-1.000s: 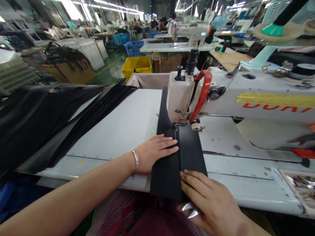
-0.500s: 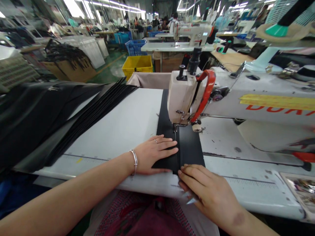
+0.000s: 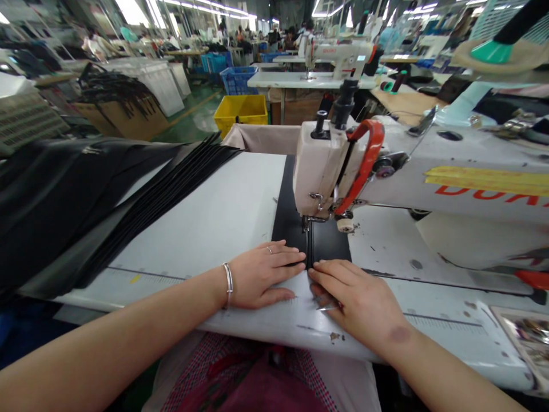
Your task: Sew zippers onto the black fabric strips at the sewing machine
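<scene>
Left hand (image 3: 266, 276) beside right hand (image 3: 361, 298) (palm-down)

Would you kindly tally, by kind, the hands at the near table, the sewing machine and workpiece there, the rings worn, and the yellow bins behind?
Bare hands, left hand and right hand: 2
White sewing machine: 1
Flat black workpiece under the needle: 1
Silver ring: 1
Yellow plastic bin: 1
Total: 6

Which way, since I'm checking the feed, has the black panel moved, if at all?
Yes, the black panel has slid forward, away from the table's front edge.
</scene>
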{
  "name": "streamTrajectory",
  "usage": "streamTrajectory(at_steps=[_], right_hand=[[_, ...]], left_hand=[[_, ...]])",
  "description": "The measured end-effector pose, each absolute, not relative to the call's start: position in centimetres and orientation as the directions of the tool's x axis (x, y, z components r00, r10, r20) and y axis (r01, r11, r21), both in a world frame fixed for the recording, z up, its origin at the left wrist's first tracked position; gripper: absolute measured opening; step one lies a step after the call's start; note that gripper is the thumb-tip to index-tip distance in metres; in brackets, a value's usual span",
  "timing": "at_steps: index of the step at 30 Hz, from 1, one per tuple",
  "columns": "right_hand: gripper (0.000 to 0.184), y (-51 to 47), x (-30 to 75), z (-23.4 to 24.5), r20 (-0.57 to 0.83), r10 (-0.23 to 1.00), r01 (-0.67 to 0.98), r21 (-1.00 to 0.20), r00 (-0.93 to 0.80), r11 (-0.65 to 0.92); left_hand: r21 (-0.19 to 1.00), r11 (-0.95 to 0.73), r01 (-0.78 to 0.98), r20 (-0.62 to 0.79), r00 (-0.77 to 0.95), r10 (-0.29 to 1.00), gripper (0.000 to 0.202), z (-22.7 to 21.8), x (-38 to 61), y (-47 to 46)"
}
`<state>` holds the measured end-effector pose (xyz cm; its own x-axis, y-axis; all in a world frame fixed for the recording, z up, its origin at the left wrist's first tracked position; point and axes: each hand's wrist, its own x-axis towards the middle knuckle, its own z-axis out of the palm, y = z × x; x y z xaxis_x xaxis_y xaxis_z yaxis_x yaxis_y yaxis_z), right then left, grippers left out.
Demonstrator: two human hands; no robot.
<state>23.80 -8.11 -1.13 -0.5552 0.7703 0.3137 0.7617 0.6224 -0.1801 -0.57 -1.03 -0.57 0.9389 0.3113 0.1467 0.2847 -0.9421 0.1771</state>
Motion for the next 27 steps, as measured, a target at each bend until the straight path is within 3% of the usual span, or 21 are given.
streamTrajectory(at_steps=[11, 27], right_hand=[[0.034, -4.8, 23.9, -0.7, 0.261, 0.817, 0.814, -0.153, -0.513, 0.560], [0.041, -1.4, 24.2, -1.6, 0.197, 0.891, 0.902, -0.063, -0.408, 0.427]], left_hand=[[0.091, -0.924, 0.370, 0.147, 0.913, 0.380, 0.048, -0.5, 0.9, 1.1], [0.185, -0.880, 0.437, 0.204, 0.859, 0.470, 0.043, -1.0, 1.9, 2.7]])
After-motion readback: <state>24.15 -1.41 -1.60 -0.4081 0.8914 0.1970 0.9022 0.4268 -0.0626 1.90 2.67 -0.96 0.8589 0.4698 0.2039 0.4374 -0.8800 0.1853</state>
